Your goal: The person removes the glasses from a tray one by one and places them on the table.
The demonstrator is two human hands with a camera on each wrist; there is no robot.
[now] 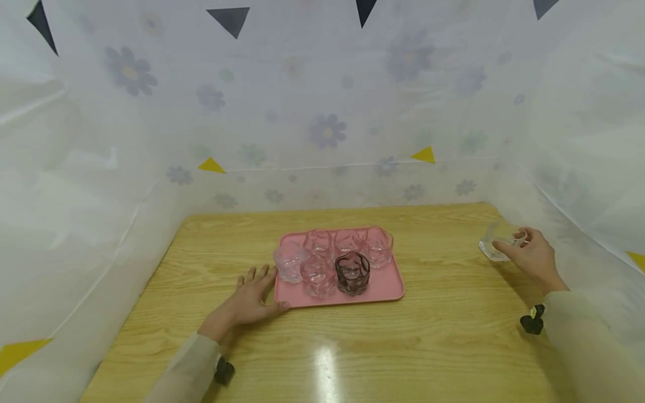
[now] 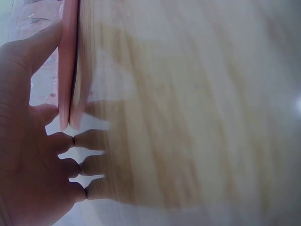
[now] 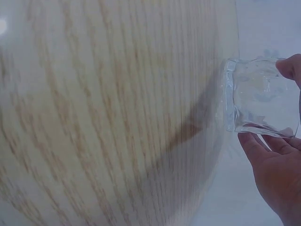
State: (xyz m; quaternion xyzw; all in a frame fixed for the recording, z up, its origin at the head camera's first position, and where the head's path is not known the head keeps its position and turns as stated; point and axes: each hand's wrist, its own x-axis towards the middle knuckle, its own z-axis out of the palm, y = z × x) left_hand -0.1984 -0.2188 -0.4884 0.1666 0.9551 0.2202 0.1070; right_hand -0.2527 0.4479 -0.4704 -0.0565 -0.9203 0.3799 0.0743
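Observation:
A clear glass cup (image 1: 495,249) is in my right hand (image 1: 535,261), at the right side of the table. In the right wrist view my thumb and fingers grip the cup (image 3: 261,101) from opposite sides. My left hand (image 1: 247,302) lies with spread fingers at the near left corner of a pink tray (image 1: 385,282). Its thumb touches the tray's front edge and the other fingers are along the left side. On the tray stand several glass cups: a dark smoky one (image 1: 353,274), a clear one (image 1: 289,263) at the left, and pink-looking ones such as the front cup (image 1: 318,277).
The wooden table (image 1: 443,336) carries the tray near its middle. White sheeting (image 1: 322,101) with printed flowers encloses the back and both sides, and the right sheet stands close beside my right hand.

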